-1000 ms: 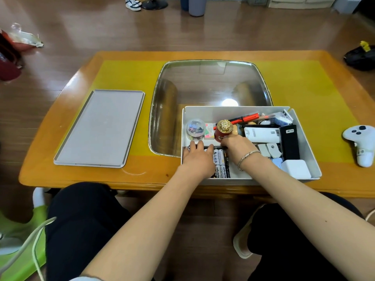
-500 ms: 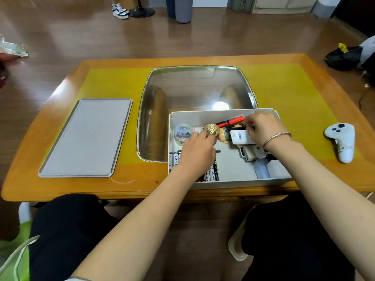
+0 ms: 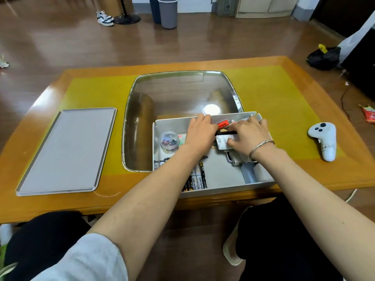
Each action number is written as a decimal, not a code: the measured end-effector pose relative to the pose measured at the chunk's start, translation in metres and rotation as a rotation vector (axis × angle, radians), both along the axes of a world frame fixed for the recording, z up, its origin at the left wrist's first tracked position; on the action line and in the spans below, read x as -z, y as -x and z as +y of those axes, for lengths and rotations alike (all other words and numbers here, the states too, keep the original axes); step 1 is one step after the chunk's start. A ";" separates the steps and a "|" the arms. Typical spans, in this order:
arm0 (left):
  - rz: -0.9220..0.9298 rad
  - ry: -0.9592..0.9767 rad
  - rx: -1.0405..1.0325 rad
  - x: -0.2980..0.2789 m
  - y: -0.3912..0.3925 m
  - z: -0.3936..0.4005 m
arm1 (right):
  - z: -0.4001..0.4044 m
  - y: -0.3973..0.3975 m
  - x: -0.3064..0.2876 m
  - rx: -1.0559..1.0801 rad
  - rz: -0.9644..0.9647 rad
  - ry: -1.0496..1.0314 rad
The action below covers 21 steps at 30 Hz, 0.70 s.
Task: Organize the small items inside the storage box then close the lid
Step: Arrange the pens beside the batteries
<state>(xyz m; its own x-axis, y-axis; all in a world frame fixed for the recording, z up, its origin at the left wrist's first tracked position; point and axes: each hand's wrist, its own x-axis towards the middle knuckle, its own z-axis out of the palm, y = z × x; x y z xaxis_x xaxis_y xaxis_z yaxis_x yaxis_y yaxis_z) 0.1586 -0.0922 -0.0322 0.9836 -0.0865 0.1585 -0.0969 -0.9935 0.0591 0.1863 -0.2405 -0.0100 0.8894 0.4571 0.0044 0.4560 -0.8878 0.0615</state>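
Table (image 3: 284, 94): lid (image 3: 65, 151), controller (image 3: 323, 138) aside

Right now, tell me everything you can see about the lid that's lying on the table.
The lid is a flat, light grey rectangle with rounded corners and a low raised rim all round, plastic by the look of it. It lies flat on the table, long side running away from the person, left of the glass inset and apart from the storage box. Nothing rests on it and neither hand touches it; the box is not yet closed.
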 end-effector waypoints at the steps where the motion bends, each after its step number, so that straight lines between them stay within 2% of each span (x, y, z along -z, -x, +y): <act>1: 0.004 -0.014 0.011 0.000 -0.002 -0.001 | 0.000 0.000 0.000 0.003 0.002 -0.007; 6: -0.029 -0.047 0.030 -0.006 -0.005 0.004 | -0.002 0.000 0.001 0.023 -0.051 -0.073; 13: -0.110 -0.040 -0.079 -0.020 0.003 0.031 | -0.001 0.001 -0.004 0.051 -0.174 -0.192; 18: -0.172 0.009 -0.106 -0.028 0.022 0.056 | 0.005 -0.001 -0.009 -0.031 -0.175 -0.171; 21: -0.203 0.047 -0.092 -0.032 0.034 0.066 | 0.010 -0.002 -0.019 -0.089 -0.213 -0.246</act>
